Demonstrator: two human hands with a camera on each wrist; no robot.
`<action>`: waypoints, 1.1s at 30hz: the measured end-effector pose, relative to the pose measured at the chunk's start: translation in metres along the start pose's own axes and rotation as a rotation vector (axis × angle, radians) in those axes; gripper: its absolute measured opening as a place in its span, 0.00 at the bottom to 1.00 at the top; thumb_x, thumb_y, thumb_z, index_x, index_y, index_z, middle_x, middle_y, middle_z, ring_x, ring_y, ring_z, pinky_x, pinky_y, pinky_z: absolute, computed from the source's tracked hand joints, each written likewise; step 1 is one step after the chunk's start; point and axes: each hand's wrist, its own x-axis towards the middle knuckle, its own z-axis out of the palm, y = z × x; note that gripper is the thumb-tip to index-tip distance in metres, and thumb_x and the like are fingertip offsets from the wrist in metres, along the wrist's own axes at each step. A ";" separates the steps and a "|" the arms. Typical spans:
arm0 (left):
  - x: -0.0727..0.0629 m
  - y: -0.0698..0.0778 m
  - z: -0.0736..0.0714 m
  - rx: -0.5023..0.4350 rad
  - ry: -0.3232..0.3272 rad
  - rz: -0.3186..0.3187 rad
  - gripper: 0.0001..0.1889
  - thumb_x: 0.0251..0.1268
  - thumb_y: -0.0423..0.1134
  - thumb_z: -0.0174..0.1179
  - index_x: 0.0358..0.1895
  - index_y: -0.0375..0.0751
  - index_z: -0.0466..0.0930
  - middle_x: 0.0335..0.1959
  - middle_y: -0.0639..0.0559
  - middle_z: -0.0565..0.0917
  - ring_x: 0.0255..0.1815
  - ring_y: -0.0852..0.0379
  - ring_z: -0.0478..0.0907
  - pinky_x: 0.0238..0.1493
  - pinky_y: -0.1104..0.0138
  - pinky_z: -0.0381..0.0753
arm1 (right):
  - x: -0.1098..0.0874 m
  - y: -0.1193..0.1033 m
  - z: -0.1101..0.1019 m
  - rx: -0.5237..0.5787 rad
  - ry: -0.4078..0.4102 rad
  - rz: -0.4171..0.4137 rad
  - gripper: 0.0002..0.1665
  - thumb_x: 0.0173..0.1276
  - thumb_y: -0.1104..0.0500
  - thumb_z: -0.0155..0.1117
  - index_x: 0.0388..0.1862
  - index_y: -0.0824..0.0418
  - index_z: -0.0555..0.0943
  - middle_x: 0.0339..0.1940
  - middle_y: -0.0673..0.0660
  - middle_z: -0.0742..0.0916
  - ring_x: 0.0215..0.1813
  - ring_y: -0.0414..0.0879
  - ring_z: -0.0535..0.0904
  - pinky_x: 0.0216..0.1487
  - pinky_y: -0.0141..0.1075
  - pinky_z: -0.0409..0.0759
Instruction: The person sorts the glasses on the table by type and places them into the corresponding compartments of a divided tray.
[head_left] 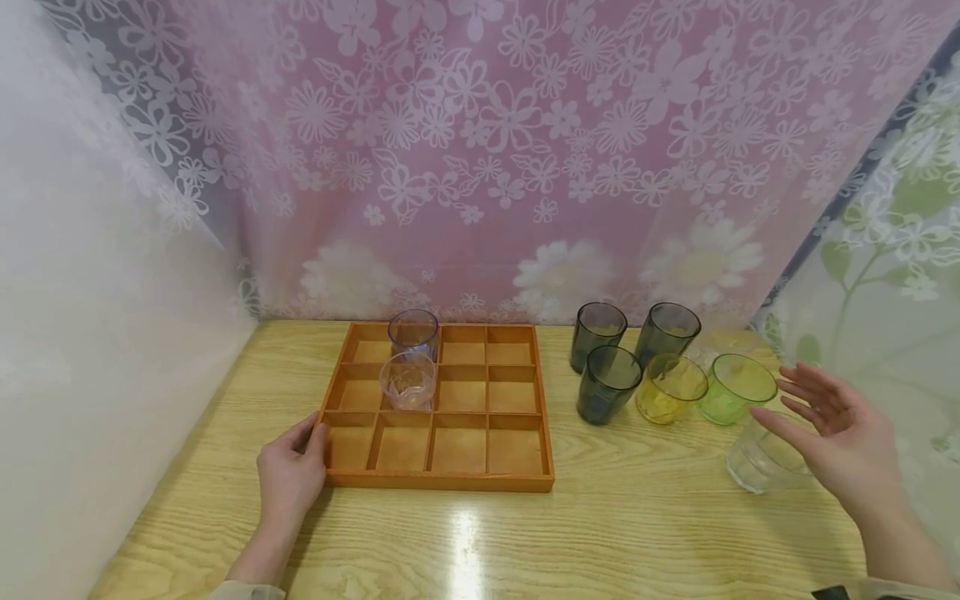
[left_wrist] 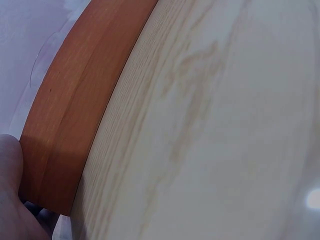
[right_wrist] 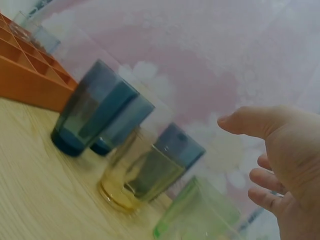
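Observation:
My left hand [head_left: 291,468] grips the front left corner of a compartmented wooden tray [head_left: 442,482], thumb at the rim; the left wrist view shows the thumb and fingers about that corner. Two glasses stand in the tray's second column: a blue-rimmed glass [head_left: 413,332] in the back row and a clear pinkish glass [head_left: 408,383] in the middle row. My right hand [head_left: 851,437] is spread with nothing held, over and partly hiding a clear glass [head_left: 750,462]. Just left of its fingertips stands a green glass [head_left: 738,390], also seen low in the right wrist view.
A yellow glass [head_left: 670,390] stands beside the green one. Several dark grey glasses [head_left: 607,387] cluster between it and the tray. Something transparent behind the green glass is hard to make out. Floral curtains [head_left: 480,167] hang behind the wooden table [head_left: 600,533] and at its sides.

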 end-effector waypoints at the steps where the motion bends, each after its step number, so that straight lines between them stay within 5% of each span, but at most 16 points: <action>1: 0.000 0.000 0.000 0.000 0.000 0.000 0.16 0.79 0.34 0.61 0.61 0.27 0.85 0.51 0.33 0.89 0.51 0.42 0.86 0.39 0.87 0.74 | -0.001 0.002 -0.003 -0.066 0.007 0.006 0.44 0.60 0.80 0.75 0.74 0.61 0.75 0.62 0.42 0.85 0.57 0.30 0.82 0.55 0.20 0.77; 7: 0.000 0.000 0.000 -0.009 -0.001 -0.007 0.16 0.79 0.34 0.61 0.61 0.28 0.85 0.51 0.34 0.89 0.51 0.42 0.86 0.39 0.86 0.75 | -0.006 0.012 -0.016 -0.252 0.031 0.046 0.42 0.63 0.74 0.78 0.75 0.58 0.75 0.61 0.35 0.83 0.56 0.25 0.80 0.55 0.16 0.74; 20: 0.000 0.000 -0.001 -0.008 0.003 0.004 0.16 0.79 0.34 0.61 0.61 0.26 0.84 0.53 0.33 0.88 0.53 0.41 0.85 0.41 0.88 0.73 | -0.022 0.041 -0.022 -0.258 0.016 0.138 0.44 0.71 0.67 0.75 0.82 0.53 0.68 0.65 0.33 0.78 0.61 0.26 0.73 0.60 0.16 0.69; 33: -0.001 0.003 0.000 -0.019 -0.005 -0.002 0.16 0.79 0.33 0.61 0.61 0.26 0.84 0.53 0.32 0.88 0.53 0.40 0.85 0.41 0.87 0.73 | -0.039 0.057 -0.016 -0.224 -0.030 0.211 0.53 0.72 0.65 0.75 0.88 0.52 0.56 0.68 0.34 0.79 0.57 0.20 0.75 0.50 0.14 0.73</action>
